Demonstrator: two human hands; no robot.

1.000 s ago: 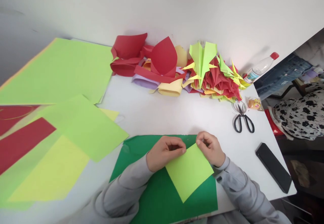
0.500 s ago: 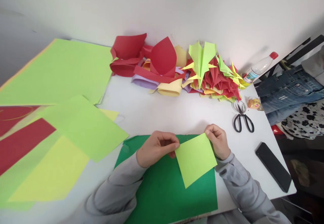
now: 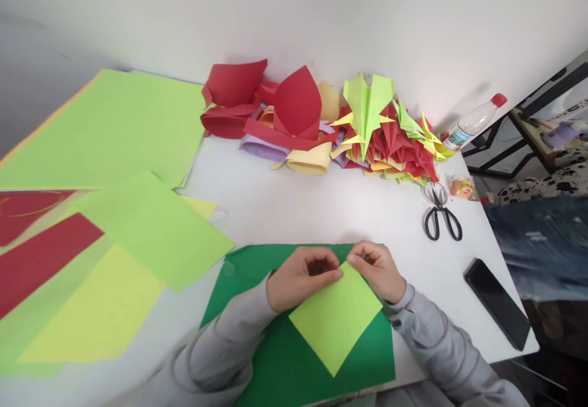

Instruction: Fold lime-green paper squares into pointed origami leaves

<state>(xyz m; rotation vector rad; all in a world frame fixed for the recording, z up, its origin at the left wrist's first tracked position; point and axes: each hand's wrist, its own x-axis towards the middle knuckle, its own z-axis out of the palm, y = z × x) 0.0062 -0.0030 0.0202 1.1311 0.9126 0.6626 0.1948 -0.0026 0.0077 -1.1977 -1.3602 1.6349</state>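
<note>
Left hand [image 3: 303, 278] and right hand [image 3: 380, 270] met near the lower centre of the frame, each pinching the lime square [image 3: 337, 324] between thumb and fingers by its top corner. That square hung over a dark green sheet [image 3: 280, 364], one corner pointing toward the bottom edge. Fingers covered part of its upper left side, and whether the other fingertips reached behind the paper could not be made out. Forearms and square hid much of the green sheet, and the bottom of the frame cut both sleeves [image 3: 211, 346]. At far left, the loose coloured papers [image 3: 87, 303] ran out of the frame; in the upper right, the lower pieces of the folded paper heap [image 3: 390, 143] were buried. A blurred stretch of denim [image 3: 542, 244] was cut off by the right edge.

Half a second earlier the hands had stood farther apart, the right one higher, with the square's top edge stretched between them; now they were close together and the square had turned cornerwise. The denim had dropped lower, uncovering a black frame [image 3: 500, 143].
</note>
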